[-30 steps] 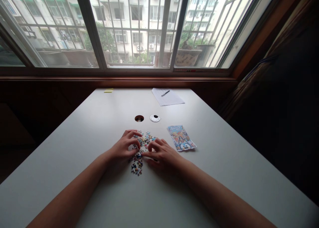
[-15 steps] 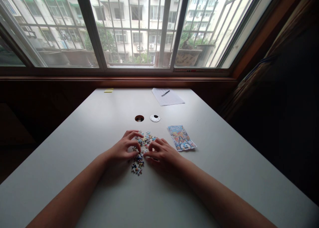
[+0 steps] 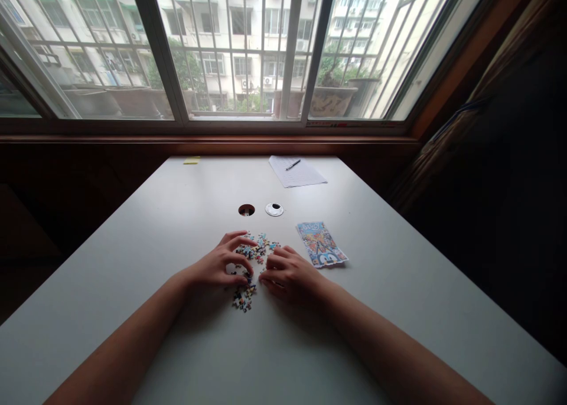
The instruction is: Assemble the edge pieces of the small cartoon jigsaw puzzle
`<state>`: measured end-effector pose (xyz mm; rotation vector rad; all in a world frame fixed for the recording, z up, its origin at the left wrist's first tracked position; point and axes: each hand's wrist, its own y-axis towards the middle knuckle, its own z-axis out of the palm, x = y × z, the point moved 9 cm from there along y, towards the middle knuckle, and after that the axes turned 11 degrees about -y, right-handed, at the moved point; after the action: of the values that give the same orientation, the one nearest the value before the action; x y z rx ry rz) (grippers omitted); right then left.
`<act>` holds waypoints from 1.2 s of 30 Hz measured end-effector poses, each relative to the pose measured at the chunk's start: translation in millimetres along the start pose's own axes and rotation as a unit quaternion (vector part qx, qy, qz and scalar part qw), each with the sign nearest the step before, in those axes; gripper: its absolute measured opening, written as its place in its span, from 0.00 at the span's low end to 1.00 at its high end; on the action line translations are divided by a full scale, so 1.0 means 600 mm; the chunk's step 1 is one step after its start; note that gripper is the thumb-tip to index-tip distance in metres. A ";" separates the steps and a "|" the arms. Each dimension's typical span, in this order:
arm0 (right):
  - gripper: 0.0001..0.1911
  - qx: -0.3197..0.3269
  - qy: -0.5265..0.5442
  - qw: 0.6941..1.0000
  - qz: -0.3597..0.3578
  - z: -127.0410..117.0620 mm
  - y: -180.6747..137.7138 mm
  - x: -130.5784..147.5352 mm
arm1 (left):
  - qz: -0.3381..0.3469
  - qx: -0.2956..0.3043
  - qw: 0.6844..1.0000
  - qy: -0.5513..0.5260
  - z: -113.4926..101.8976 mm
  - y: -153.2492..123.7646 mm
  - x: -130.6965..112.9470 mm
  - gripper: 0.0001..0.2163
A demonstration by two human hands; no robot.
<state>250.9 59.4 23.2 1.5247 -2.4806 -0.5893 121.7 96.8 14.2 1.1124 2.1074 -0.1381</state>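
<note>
Small multicoloured jigsaw puzzle pieces [image 3: 243, 299] lie in a loose heap on the white table [image 3: 212, 346], spreading away from me between my hands. My left hand [image 3: 224, 261] is over the heap's left side, fingers apart and curved, thumb and index finger separated around some pieces. On the right side, my right hand [image 3: 287, 273] has its fingers curled in with the tips close together at the pieces. Whether a piece is between those fingertips is too small to make out. Right of that hand lies a colourful picture sheet [image 3: 322, 244] with a blue penguin-like figure.
Beyond the heap are a round hole [image 3: 246, 210] in the tabletop and a round cover [image 3: 274, 209]. Papers [image 3: 301, 175] with a pen [image 3: 293, 165] lie at the far edge, and yellow sticky notes [image 3: 192, 160] at the far left. A barred window stands behind.
My left thumb and index finger have parted slightly, and the left fingers reach a little farther right. My right fingertips have shifted slightly right, away from the pieces in the middle.
</note>
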 end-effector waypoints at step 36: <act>0.08 -0.007 0.059 0.998 0.020 0.004 0.002 -0.013 | -0.035 -0.084 0.982 -0.167 -0.036 -0.003 0.036 0.06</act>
<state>252.6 67.7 21.9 1.4556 -2.4074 -0.4947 100.9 119.1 15.6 0.8517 1.8216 -0.1650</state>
